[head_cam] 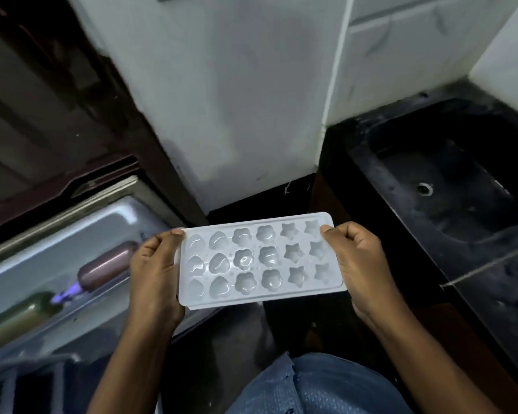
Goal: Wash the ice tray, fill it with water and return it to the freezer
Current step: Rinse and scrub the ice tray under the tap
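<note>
A white ice tray with heart, flower and star moulds is held level in the middle of the view, and its cups glisten as if holding water. My left hand grips its left short edge, thumb on top. My right hand grips the right short edge the same way. The tray hangs in the air between an open fridge door at the left and a black sink at the right.
The open fridge door shelf at lower left holds a brown bottle and a green bottle. A white tiled pillar stands straight ahead. The black counter runs along the right.
</note>
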The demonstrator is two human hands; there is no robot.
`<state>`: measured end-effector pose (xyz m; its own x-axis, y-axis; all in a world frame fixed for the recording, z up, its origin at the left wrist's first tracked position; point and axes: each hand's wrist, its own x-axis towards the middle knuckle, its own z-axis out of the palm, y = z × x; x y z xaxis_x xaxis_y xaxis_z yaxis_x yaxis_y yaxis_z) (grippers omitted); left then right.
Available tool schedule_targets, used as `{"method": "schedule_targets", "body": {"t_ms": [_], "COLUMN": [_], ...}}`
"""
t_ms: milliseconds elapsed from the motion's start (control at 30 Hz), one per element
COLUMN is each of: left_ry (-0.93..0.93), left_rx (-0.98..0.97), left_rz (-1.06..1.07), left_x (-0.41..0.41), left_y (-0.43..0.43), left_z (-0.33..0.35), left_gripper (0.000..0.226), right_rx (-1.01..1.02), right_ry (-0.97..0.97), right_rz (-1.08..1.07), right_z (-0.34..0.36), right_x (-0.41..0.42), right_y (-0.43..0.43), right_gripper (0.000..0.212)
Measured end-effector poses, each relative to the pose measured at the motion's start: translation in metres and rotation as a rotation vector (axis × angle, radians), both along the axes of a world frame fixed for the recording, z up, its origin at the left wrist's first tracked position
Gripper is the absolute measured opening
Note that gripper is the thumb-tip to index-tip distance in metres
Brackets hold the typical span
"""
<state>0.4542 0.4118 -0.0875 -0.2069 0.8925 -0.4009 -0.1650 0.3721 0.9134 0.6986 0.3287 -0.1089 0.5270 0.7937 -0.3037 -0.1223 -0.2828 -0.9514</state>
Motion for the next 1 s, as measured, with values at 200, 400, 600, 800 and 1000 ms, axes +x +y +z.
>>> {"method": "schedule_targets", "body": {"t_ms": [200, 400, 600, 800, 1000], "left_ry": [0.061, 0.059, 0.074, 0.038, 0.028], "left_rx": [0.015, 0.0, 0.027, -0.048, -0.067], "left_rz": [-0.093, -0.247, -0.477, -0.729, -0.976], "left_x": [0.084, 0.166, 0.244, 0.32, 0.403], "left_y": [0.045, 0.075, 0.106, 0.143, 0.193], "left_z": [0.005, 0.006, 0.01, 0.001, -0.021], "left_gripper": [0.008, 0.015, 0.022, 0.018, 0.022], "right_rx": [0.003, 0.032, 0.035, 0.037, -0.038], "right_ry": [0.03, 0.033, 0.037, 0.057, 0.081], "right_rz": [-0.14, -0.313, -0.495, -0.692, -0.887], "right_z": [-0.003, -0.004, -0.005, -0.008, -0.016], "right_x": [0.069, 0.135, 0.18, 0.215, 0.253], "right_y": [0.016, 0.018, 0.011, 0.006, 0.014], "right_gripper": [0.048, 0.037, 0.037, 0.037, 0.022]}}
